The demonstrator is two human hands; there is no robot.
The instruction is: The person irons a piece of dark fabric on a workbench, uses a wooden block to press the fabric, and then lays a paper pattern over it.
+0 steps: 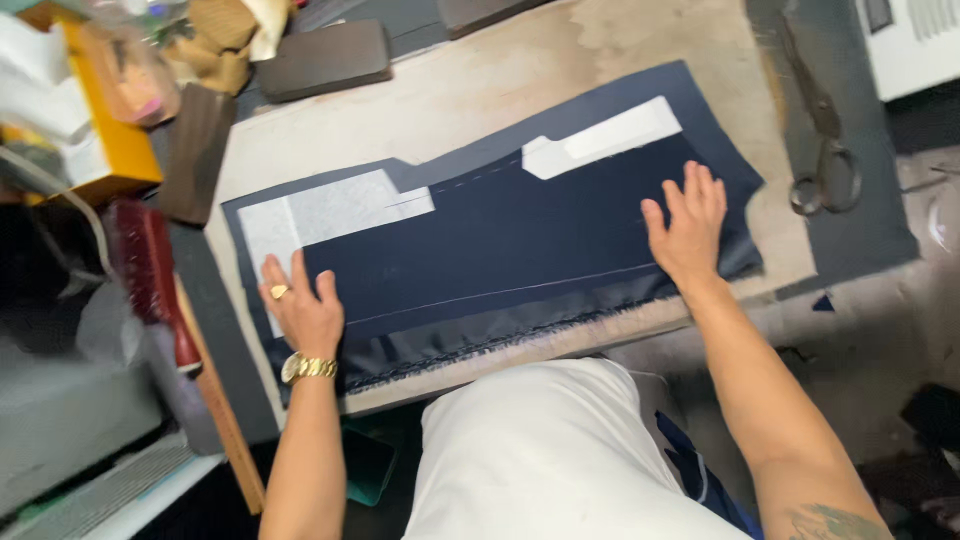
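Work table (500, 75): pale, worn padded surface, running from the far left to the right of the view.
Navy fabric panel (500, 250): lies flat across the table, its long side left to right; a frayed edge runs along the near side, with a thin pale line just above it.
White interfacing patches (330, 210): one at the panel's left end, a second strip at the far right (605, 138), both lying flat on the cloth.
Left hand (300, 310): palm down on the near left of the panel, fingers spread and flat, gripping nothing (a gold ring and a gold watch are on it).
Right hand (690, 225): palm down on the right end of the panel, fingers splayed open, pressing the cloth, holding nothing.
Shears (825, 150): dark metal, on a grey mat to the far right, well apart from both hands.
Brush (150, 280): red-handled, off the table's left edge.
Dark blocks (325, 60): on the far left of the table.
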